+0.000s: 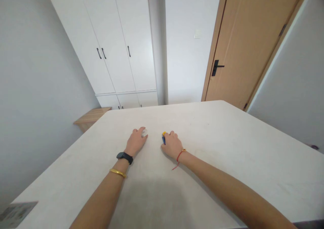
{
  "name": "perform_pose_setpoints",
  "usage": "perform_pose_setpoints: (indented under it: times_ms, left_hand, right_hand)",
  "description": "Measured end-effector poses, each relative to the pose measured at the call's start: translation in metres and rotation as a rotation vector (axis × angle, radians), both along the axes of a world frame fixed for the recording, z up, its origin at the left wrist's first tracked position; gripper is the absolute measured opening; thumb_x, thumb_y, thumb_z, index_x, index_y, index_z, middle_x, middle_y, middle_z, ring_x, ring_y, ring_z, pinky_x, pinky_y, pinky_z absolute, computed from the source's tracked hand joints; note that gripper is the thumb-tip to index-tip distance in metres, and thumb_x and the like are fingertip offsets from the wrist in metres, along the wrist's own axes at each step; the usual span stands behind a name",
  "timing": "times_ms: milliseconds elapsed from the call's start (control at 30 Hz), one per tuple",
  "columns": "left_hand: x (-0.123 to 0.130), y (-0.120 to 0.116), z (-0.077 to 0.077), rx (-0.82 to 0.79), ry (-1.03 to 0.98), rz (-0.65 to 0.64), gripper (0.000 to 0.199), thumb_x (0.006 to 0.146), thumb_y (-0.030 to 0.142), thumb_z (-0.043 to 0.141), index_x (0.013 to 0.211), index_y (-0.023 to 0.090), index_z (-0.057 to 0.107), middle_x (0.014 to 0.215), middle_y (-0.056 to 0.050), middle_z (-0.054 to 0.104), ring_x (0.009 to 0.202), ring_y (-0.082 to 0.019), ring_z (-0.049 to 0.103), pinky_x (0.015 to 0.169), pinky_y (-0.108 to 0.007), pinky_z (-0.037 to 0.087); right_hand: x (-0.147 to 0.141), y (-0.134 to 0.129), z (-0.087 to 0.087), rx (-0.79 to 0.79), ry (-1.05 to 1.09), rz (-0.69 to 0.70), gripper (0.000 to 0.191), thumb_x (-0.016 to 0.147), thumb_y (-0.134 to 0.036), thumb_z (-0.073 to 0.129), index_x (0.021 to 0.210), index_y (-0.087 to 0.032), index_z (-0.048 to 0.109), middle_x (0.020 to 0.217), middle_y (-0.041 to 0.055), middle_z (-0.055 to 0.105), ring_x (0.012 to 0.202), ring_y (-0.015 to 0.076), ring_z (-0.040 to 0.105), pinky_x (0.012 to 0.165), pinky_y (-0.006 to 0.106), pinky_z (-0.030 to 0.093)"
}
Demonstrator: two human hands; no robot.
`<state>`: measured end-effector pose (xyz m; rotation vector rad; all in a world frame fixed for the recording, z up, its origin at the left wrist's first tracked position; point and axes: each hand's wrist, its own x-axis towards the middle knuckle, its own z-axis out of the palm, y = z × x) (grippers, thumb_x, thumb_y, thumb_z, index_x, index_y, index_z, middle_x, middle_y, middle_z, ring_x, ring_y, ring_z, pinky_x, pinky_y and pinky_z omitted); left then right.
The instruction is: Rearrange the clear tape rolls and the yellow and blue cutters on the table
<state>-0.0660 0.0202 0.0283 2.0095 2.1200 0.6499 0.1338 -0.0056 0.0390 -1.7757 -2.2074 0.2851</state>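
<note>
My left hand (136, 141), with a dark watch and a gold bangle at the wrist, rests on the white table (215, 137). Its thumb and fingers curve round a small clear, whitish object (144, 133). A short way to the right, my right hand (172, 145) wears a red string bracelet and is closed on a small blue and yellow object (163, 138). The yellow end points away from me, and the fingers cover part of the blue side. The two hands are apart.
Beyond the table stand a white wardrobe (121, 36) with black handles and a wooden door (248, 46). A wooden surface (92, 116) adjoins the table's far left edge. A grey printed patch (19, 213) lies at the near left corner.
</note>
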Motion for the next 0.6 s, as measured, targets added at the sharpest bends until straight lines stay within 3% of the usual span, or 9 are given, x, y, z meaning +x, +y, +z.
perform_pose_setpoints:
  times_ms: [133,333,467,600]
  left_hand:
    - [-0.051,0.015,-0.004,-0.022,0.024,0.13,0.053,0.085,0.03,0.048,0.137,0.018,0.047,0.114,-0.017,0.06,0.108,-0.03,0.06,0.091,-0.04,0.044]
    - [-0.081,0.036,-0.007,-0.048,0.019,0.049,0.053,0.08,0.026,0.052,0.13,0.01,0.054,0.13,-0.015,0.06,0.123,-0.027,0.052,0.102,-0.036,0.038]
    - [-0.09,0.041,-0.006,-0.101,0.021,0.04,0.066,0.074,0.028,0.059,0.137,0.012,0.048,0.139,-0.014,0.053,0.128,-0.026,0.049,0.106,-0.035,0.035]
    - [-0.086,0.03,-0.008,-0.137,0.03,0.101,0.074,0.075,0.028,0.057,0.145,0.015,0.036,0.15,-0.015,0.038,0.137,-0.031,0.036,0.109,-0.044,0.03]
  right_hand:
    - [-0.067,0.01,-0.003,-0.022,0.062,0.037,0.033,0.077,-0.022,0.057,0.108,-0.01,0.062,0.116,0.0207,0.055,0.108,0.0306,0.052,0.082,0.035,0.045]
    - [-0.14,0.014,0.002,-0.082,0.156,0.118,0.037,0.079,-0.024,0.056,0.11,-0.005,0.063,0.119,0.0242,0.057,0.109,0.0309,0.052,0.089,0.039,0.043]
    - [-0.149,0.011,-0.001,-0.075,0.147,0.103,0.041,0.08,-0.032,0.055,0.112,-0.008,0.063,0.118,0.0222,0.058,0.112,0.0331,0.05,0.09,0.042,0.042]
    - [-0.131,0.006,-0.015,-0.028,0.121,0.111,0.067,0.081,-0.053,0.052,0.132,-0.009,0.052,0.136,0.0227,0.048,0.12,0.0378,0.045,0.095,0.05,0.037]
